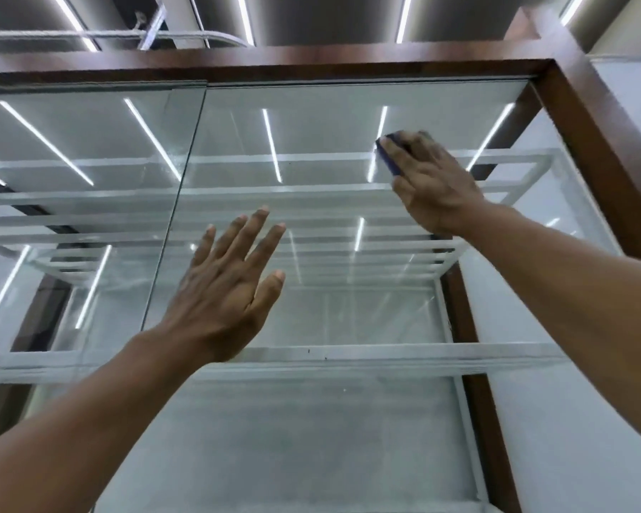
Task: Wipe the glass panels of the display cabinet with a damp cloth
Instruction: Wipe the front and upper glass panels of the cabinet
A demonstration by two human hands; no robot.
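Observation:
I look up at a tall display cabinet with a dark wooden frame [585,116] and sliding glass panels. On the right glass panel [311,142], near its top, my right hand [430,179] presses a dark blue cloth [387,157] against the glass; most of the cloth is hidden under my fingers. My left hand [226,286] lies flat on the same panel lower down, fingers straight and spread, holding nothing. The left glass panel [71,149] overlaps the right one at a vertical edge.
White shelves [385,353] run across inside the cabinet behind the glass. Ceiling strip lights [247,16] reflect as bright lines in the panels. A white wall [626,105] stands to the right of the frame.

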